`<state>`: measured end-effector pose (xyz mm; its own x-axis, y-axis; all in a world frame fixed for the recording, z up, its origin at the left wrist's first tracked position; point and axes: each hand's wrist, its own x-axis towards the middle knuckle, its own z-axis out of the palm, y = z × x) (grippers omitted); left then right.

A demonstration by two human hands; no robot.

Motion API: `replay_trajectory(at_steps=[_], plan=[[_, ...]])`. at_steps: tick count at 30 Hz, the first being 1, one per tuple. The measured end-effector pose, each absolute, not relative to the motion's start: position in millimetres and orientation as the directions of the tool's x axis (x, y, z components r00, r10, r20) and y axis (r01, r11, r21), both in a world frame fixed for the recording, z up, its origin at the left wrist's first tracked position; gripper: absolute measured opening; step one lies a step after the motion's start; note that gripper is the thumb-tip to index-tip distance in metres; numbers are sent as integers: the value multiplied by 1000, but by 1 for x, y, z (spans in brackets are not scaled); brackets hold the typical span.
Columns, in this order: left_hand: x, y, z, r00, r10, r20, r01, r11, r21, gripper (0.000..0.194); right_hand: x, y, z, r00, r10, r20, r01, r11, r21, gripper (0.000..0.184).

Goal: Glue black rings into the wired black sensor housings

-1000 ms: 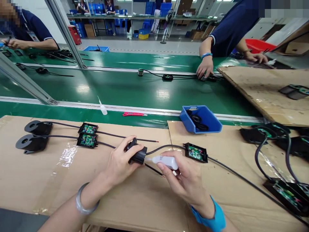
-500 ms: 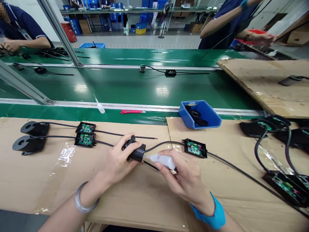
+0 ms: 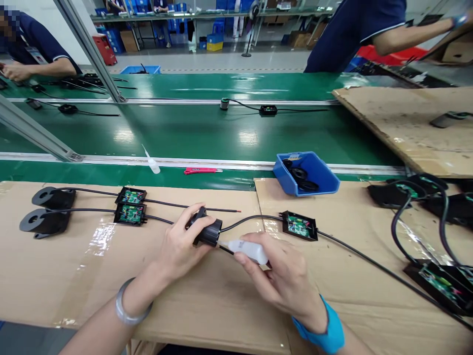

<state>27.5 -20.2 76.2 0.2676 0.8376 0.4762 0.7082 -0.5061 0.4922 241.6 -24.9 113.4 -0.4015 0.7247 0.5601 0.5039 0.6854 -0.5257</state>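
My left hand (image 3: 181, 246) grips a black ring-shaped sensor (image 3: 207, 231) on the cardboard-covered bench (image 3: 221, 296). A black cable runs from the sensor to an open black box with a green circuit board (image 3: 300, 226). My right hand (image 3: 284, 278) holds a small white squeeze bottle (image 3: 248, 249), its nozzle touching the sensor's right side. Two more sensors (image 3: 48, 209) with cables and open circuit boxes (image 3: 130, 204) lie to the left.
A blue bin (image 3: 306, 173) of black parts sits at the bench's far edge. A second white bottle (image 3: 151, 161) and a red knife (image 3: 201, 170) lie by the green conveyor (image 3: 207, 130). More boxes and cables (image 3: 432, 236) lie at right. Other people work across the belt.
My right hand has slid the bottle's nozzle slightly left against the sensor. The person across the belt at right has lifted a hand off the conveyor and turned away.
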Motion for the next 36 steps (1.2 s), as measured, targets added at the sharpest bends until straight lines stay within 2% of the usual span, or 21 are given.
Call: replay_trajectory(at_steps=[2, 5, 7, 9, 11, 13, 17, 27, 36], plan=[[29, -21, 78, 224, 874, 430, 680, -457, 573, 35, 243, -26, 116, -349, 780, 519, 464, 625, -628, 3], [35, -21, 81, 81, 961, 265, 546, -266, 795, 47, 247, -28, 114, -207, 835, 510, 408, 547, -731, 4], [40, -21, 82, 41, 997, 71, 337, -81, 938, 55, 248, -29, 111, -125, 828, 546, 406, 545, -734, 8], [44, -21, 82, 104, 989, -108, 107, 97, 989, 56, 249, -31, 108, -113, 787, 607, 439, 588, -680, 12], [46, -21, 80, 189, 957, -219, -35, 229, 973, 56, 247, -32, 107, -171, 730, 662, 479, 649, -591, 14], [47, -22, 78, 237, 929, -285, -91, 313, 945, 56, 245, -33, 109, -249, 680, 689, 495, 701, -513, 15], [48, -23, 74, 275, 908, -317, -155, 367, 917, 58, 239, -32, 110, -350, 631, 692, 488, 754, -440, 17], [50, -26, 76, 283, 900, -332, -216, 397, 892, 57, 237, -30, 107, -384, 590, 711, 533, 770, -351, 15], [51, -25, 77, 304, 885, -353, -260, 433, 863, 59, 234, -33, 107, -372, 608, 701, 501, 768, -400, 15]])
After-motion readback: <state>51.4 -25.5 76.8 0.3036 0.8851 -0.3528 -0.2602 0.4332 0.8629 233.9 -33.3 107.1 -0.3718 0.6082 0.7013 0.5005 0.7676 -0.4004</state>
